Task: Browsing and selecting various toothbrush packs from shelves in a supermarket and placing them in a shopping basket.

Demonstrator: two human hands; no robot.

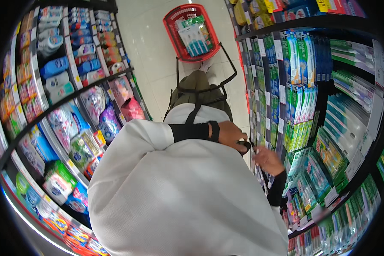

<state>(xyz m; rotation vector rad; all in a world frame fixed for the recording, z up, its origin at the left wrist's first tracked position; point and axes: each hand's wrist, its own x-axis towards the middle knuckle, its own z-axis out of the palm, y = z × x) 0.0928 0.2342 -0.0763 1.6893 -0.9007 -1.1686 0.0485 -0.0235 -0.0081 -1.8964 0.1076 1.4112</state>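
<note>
My left hand (232,135), with a black sleeve and a wrist strap, reaches across my white top to the right. Its fingers close on a small dark object (244,146) that I cannot make out. My right hand (268,161) is just beside it, blurred, fingers towards that object; whether it touches or holds anything is unclear. Beyond my feet is a red shopping basket (169,35) with a black handle (232,76). Inside it lie a white and teal toothbrush pack (193,40) and a green pack (192,21). A black bar or strap (193,110) runs from the handle towards my left forearm.
Shelves on the right hold Darlie toothpaste boxes (292,60), hanging toothbrush packs (348,118) and more toothbrushes (342,220) lower down. On the left, shelves carry detergent bags (62,124) and bottles (56,67). Between them runs a pale tiled floor (140,48).
</note>
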